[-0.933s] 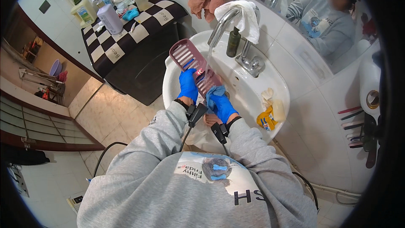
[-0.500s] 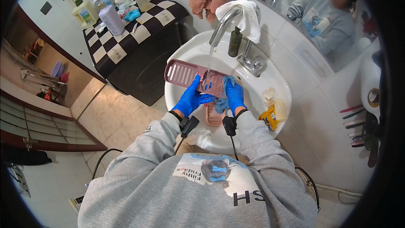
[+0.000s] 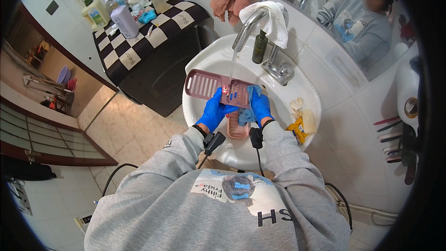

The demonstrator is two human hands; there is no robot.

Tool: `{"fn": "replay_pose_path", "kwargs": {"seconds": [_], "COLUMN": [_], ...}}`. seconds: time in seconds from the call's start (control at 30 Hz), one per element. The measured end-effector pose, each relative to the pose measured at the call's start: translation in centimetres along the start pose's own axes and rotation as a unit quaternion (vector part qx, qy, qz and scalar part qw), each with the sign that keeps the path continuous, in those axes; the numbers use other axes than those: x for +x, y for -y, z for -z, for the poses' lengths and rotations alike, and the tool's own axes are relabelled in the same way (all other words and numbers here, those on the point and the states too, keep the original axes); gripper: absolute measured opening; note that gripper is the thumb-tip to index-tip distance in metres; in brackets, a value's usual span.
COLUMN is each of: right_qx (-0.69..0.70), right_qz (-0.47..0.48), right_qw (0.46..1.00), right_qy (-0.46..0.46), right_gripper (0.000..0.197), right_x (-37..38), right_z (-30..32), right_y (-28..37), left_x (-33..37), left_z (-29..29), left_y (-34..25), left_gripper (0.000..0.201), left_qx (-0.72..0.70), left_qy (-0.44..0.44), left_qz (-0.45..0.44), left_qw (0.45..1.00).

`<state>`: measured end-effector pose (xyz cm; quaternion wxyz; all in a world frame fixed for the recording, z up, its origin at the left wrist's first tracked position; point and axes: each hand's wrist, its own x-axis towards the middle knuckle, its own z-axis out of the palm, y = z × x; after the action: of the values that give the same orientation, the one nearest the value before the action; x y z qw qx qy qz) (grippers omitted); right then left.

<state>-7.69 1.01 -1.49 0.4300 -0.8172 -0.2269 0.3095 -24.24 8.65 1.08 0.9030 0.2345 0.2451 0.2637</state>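
Note:
A long pink slotted tray (image 3: pixel 200 86) is held over the white sink (image 3: pixel 195 111), under the running tap (image 3: pixel 247 28). My blue-gloved left hand (image 3: pixel 213 111) grips its near long edge around the middle, with some fingers hidden beneath. My right hand (image 3: pixel 261 104), also gloved in blue, closes on a blue cloth (image 3: pixel 253 92) against the tray's right end. A small red and white piece (image 3: pixel 226 89) shows on the tray at its middle. Below, a second pink slotted piece (image 3: pixel 238 129) rests in the basin, partly covered by the hanging cloth.
A dark green pump bottle (image 3: pixel 260 47) stands behind the basin. Soap (image 3: pixel 308 122) and a yellow wrapper (image 3: pixel 296 129) lie on the right rim. At left, bottles, including a lilac one (image 3: pixel 124 21), stand on a checkered cloth (image 3: pixel 158 37). A white cloth (image 3: pixel 274 16) drapes the tap.
The tray has shifted slightly down and to the right and looks more level. Its small red and white middle piece shows more plainly. Both hands keep their holds.

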Motion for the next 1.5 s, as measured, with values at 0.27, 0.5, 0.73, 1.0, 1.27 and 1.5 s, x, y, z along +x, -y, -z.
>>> {"fn": "replay_pose_path", "kwargs": {"seconds": [0.27,0.5,0.73,1.0,1.27,1.5], "right_qx": [0.078,-0.024,-0.22,-0.156,-0.11,-0.245], "right_qz": [0.063,0.321,0.339,0.421,0.321,0.347], "right_qw": [0.995,0.944,0.902,0.88,0.935,0.892], "right_qy": [-0.024,0.073,0.151,0.153,0.1,0.152], "right_gripper": [0.044,0.033,0.042,0.041,0.048,0.07], "right_x": [-0.5,-3.1,-4.4,-5.3,-4.1,-4.7], "right_z": [3.3,-3.3,-2.4,-2.5,-2.4,0.9], "right_y": [1.2,2.0,0.7,1.0,1.6,1.0], "left_x": [0.5,1.5,1.2,2.3,2.0,1.3], "left_z": [2.0,1.0,2.8,3.5,2.1,1.1], "left_y": [-1.2,1.2,2.2,1.1,2.2,1.0], "left_gripper": [0.046,0.046,0.043,0.042,0.036,0.045], "left_qx": [-0.008,0.01,-0.012,-0.053,-0.027,0.005], "left_qy": [-0.035,-0.032,-0.009,0.035,-0.003,0.015], "left_qz": [-0.068,0.0,-0.014,-0.034,-0.03,-0.008], "left_qw": [0.997,0.999,1.0,0.997,0.999,1.0]}}
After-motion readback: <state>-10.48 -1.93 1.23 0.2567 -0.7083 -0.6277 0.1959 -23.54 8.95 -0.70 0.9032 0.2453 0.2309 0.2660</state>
